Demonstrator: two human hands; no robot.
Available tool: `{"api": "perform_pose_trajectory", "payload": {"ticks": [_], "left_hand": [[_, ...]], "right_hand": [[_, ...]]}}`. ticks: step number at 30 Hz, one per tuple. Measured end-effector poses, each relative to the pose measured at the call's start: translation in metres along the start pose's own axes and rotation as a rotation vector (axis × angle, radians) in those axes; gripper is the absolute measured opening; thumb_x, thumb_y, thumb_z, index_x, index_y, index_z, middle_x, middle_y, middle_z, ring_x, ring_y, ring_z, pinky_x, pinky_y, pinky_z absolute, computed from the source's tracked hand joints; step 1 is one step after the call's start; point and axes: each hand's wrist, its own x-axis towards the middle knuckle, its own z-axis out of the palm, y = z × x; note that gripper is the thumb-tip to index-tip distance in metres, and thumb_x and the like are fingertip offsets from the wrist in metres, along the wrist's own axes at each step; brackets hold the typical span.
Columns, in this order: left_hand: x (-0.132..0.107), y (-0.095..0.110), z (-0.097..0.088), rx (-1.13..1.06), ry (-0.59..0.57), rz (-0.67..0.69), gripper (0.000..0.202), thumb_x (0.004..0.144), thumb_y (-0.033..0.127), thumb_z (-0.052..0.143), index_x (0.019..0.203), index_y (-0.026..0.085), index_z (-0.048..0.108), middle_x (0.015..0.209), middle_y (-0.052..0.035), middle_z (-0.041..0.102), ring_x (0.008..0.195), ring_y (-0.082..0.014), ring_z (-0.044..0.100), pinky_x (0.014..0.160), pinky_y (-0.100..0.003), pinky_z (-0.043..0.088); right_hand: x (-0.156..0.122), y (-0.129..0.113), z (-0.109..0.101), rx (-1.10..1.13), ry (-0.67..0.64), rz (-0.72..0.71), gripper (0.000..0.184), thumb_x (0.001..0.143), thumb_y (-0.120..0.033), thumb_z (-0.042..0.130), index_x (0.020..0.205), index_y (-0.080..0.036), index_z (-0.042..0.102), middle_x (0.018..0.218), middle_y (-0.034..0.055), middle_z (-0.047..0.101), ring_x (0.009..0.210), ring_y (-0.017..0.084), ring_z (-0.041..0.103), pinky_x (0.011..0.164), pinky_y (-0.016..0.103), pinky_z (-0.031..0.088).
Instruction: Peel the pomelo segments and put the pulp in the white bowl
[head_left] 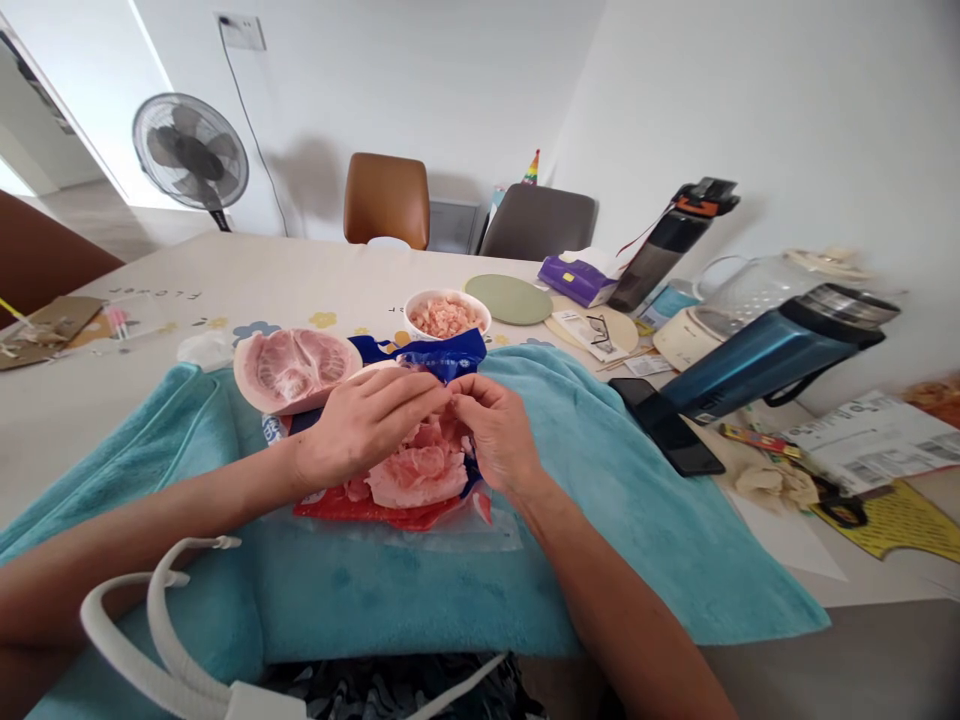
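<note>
My left hand (pixel 375 415) curves over a piece of pink pomelo (pixel 424 432), its fingers together and its thumb hidden. At the far end of that piece, the thumb and fingers of my right hand (pixel 499 430) are pinched, touching my left fingertips; the exact bit they grip is hidden. Under both hands lie a torn pomelo chunk (pixel 420 477) and loose scraps on a red and blue plastic bag (pixel 457 358). Left of them rests a large pomelo half in thick rind (pixel 296 368). Behind stands a white bowl (pixel 448 337) filled with pulp pieces.
A turquoise towel (pixel 585 440) covers the near table. To the right are a phone (pixel 667 425), a blue flask (pixel 780 350), a dark bottle (pixel 671 240), a glass kettle (pixel 757 295), scissors (pixel 841 505) and papers. A green round mat (pixel 508 299) lies behind the towel.
</note>
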Motion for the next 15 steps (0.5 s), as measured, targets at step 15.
{"api": "perform_pose_trajectory", "payload": {"ticks": [15], "left_hand": [[0.019,0.015,-0.002,-1.397,0.038,-1.085,0.025,0.082,0.032,0.069,0.103,0.017,0.071,0.1,-0.0067,0.072,0.092,-0.018,0.066,0.079,-0.03,0.055]], "right_hand": [[-0.003,0.003,-0.008,-0.373,0.139,-0.635,0.005,0.083,-0.022,0.062,0.085,-0.023,0.066,0.08,-0.0024,0.067,0.065,0.01,0.06,0.058,0.022,0.049]]}}
